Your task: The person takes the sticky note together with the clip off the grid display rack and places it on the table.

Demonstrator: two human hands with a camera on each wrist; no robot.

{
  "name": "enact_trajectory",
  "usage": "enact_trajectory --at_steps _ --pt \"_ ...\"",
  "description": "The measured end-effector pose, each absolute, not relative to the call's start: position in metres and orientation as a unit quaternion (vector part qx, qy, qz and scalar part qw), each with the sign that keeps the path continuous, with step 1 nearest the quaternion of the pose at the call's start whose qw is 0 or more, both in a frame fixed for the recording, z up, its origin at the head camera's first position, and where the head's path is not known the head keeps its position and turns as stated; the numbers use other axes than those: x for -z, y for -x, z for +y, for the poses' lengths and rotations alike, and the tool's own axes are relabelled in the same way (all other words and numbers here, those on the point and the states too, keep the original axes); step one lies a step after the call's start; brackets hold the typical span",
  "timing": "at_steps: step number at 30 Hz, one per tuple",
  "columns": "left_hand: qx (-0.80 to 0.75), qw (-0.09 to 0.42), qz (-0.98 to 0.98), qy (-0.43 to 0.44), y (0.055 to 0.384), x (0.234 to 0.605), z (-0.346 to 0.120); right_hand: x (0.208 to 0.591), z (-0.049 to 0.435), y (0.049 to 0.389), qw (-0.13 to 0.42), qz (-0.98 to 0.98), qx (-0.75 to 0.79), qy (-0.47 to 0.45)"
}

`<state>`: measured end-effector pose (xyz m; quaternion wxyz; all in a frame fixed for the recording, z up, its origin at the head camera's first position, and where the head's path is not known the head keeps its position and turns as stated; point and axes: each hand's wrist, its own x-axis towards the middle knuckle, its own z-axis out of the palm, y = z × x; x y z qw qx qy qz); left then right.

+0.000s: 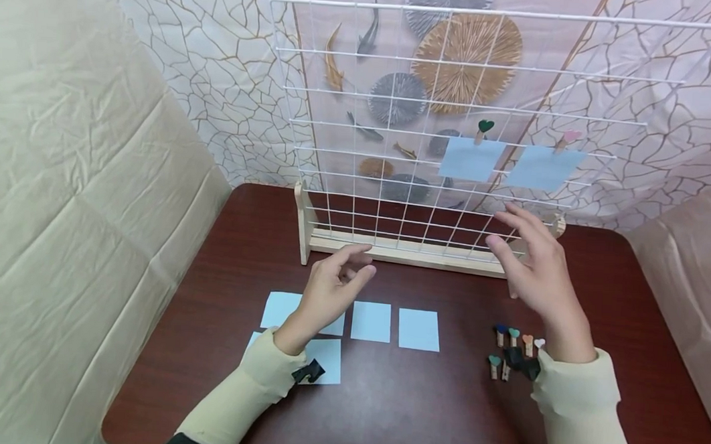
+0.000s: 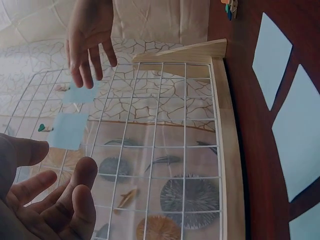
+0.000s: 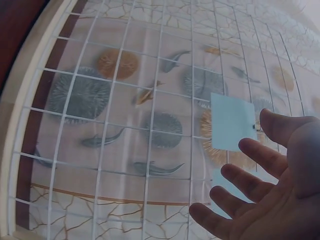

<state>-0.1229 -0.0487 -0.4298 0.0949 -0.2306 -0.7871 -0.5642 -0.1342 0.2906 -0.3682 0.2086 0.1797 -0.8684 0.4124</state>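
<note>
My left hand (image 1: 332, 289) hovers over the blue paper squares on the table, fingers loosely bent and holding nothing. Higher and to the right, my right hand (image 1: 537, 268) is held in front of the white wire grid (image 1: 389, 153), fingers spread apart with nothing between them. Two blue sheets hang on the grid: one sheet (image 1: 471, 159) under a green heart clothespin (image 1: 484, 129), another sheet (image 1: 545, 169) under a pink heart clothespin (image 1: 567, 139). In the right wrist view the fingers appear near a hanging sheet (image 3: 232, 122); contact cannot be told.
More blue squares lie on the dark table, among them a middle square (image 1: 371, 322) and a right square (image 1: 419, 330). Several heart clothespins (image 1: 527, 345) lie below my right hand, partly hidden by the wrist. A wooden base (image 1: 414, 254) carries the grid.
</note>
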Motion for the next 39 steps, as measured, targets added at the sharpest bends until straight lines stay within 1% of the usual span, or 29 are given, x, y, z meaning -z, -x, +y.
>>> enact_trajectory --at_steps 7,13,18,26,39 --pt "0.561 0.11 -0.785 0.237 0.129 0.418 -0.04 0.357 0.29 0.142 0.224 -0.862 -0.413 -0.188" --pt "0.57 0.103 -0.781 0.233 0.137 0.41 -0.031 0.347 0.289 0.147 0.234 -0.859 -0.412 -0.195" --pt "0.564 0.11 -0.78 0.248 0.146 0.405 -0.025 0.336 0.287 0.151 0.243 -0.861 -0.407 -0.188" --pt "0.566 0.108 -0.776 0.255 0.154 0.401 -0.019 0.323 0.285 0.158 0.253 -0.848 -0.429 -0.184" --pt "0.56 0.11 -0.78 0.257 0.173 0.385 -0.01 0.3 0.281 0.167 0.275 -0.821 -0.461 -0.193"
